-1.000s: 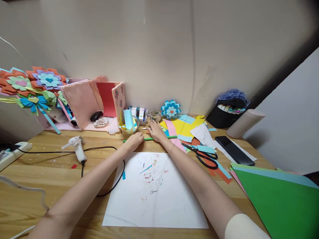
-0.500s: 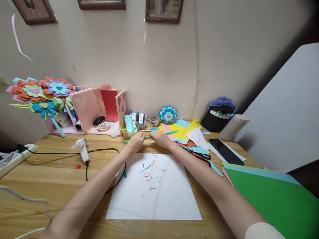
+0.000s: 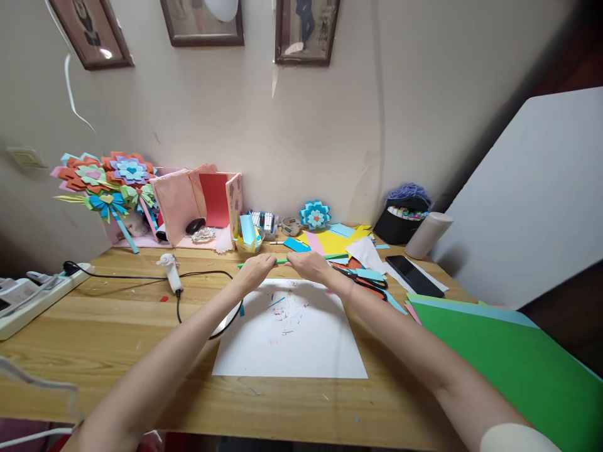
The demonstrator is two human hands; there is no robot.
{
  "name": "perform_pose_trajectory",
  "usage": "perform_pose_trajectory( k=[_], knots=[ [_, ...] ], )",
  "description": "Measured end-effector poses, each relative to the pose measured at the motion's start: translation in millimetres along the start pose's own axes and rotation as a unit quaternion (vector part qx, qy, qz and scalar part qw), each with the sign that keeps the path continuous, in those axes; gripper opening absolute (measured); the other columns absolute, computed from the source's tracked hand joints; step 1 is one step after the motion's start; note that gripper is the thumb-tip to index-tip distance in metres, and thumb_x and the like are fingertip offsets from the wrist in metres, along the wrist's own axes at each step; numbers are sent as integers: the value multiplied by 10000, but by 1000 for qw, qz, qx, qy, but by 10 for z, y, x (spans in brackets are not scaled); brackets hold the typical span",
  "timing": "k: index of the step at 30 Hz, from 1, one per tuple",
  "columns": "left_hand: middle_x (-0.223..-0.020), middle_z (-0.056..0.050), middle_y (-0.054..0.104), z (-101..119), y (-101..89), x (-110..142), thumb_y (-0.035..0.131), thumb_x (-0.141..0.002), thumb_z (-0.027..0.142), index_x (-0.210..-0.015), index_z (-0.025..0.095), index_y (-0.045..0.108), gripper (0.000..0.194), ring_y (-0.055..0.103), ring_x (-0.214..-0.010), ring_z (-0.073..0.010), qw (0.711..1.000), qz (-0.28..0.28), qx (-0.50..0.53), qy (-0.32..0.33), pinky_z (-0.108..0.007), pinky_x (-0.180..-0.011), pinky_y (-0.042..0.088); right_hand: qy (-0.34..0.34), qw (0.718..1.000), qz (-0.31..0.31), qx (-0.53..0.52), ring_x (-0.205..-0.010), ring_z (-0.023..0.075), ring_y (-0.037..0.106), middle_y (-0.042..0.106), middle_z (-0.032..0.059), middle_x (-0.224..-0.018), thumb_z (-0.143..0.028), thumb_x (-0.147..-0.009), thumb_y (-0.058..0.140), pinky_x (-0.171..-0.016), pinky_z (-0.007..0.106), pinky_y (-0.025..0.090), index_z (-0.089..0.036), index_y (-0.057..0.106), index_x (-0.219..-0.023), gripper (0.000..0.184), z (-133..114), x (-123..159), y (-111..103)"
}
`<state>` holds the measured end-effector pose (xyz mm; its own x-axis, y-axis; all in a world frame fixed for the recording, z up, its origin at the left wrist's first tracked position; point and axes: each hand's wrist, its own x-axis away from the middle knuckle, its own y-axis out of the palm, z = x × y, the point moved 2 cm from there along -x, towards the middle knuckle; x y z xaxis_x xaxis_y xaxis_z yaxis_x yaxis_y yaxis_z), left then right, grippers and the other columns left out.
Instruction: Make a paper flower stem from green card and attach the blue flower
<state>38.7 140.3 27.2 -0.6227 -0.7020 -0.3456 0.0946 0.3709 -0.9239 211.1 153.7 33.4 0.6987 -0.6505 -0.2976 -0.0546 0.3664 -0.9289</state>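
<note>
Both my hands reach to the far side of a wooden desk [image 3: 113, 320]. My left hand [image 3: 257, 270] and my right hand [image 3: 308, 265] are closed on a thin green stick [image 3: 281, 261] that lies level between them, just above the far edge of a white sheet [image 3: 301, 339] marked with coloured scribbles. A small bowl with a light blue paper piece [image 3: 247, 236] stands right behind the hands.
A glue gun [image 3: 170, 271] with black cable lies left. Paper flowers [image 3: 106, 182], a pink box [image 3: 198, 201], markers [image 3: 262, 221] and a blue paper flower [image 3: 315, 215] line the wall. Coloured scraps, scissors [image 3: 362, 281], a phone [image 3: 414, 275] and green sheets [image 3: 509, 364] lie right. A power strip [image 3: 32, 295] sits far left.
The camera has tilted up and back, so picture frames on the wall now show. Both hands have lifted the green stick slightly off the desk and hold it nearer together.
</note>
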Motion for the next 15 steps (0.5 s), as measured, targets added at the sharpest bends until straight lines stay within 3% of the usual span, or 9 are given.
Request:
perform_pose_trajectory(
  k=[6,10,13,15],
  knots=[
    [-749,-58,584,142,-50,3,357,-852,98,-832,144,518,169,548,-699,-176,1000,-16,6,8,-269,-565,370,53,995,-48,-75,-671,177,554,624,92,-788,-415,-912,277,-530,247,289,-160,533,-876,363,-85,101,-77],
    [-768,-59,581,130,-73,64,352,-838,77,-824,156,521,187,537,-724,-174,1000,-6,6,8,-275,-602,385,105,975,-95,-173,-659,173,535,605,57,-749,-497,-875,310,-565,259,334,-189,534,-800,388,113,251,-112],
    [-766,-67,573,46,-101,169,348,-837,80,-810,158,523,194,525,-728,-182,1000,1,-4,5,-290,-626,390,111,939,-160,-284,-551,123,473,538,16,-626,-538,-879,163,-540,244,351,-178,481,-648,533,345,457,-172],
    [-771,-70,570,-3,-127,232,335,-832,64,-816,158,525,213,519,-727,-186,1000,3,-11,8,-298,-639,390,115,882,-223,-400,-484,97,392,459,-10,-570,-569,-859,171,-500,234,335,-177,427,-610,530,435,606,-210]
  ],
)
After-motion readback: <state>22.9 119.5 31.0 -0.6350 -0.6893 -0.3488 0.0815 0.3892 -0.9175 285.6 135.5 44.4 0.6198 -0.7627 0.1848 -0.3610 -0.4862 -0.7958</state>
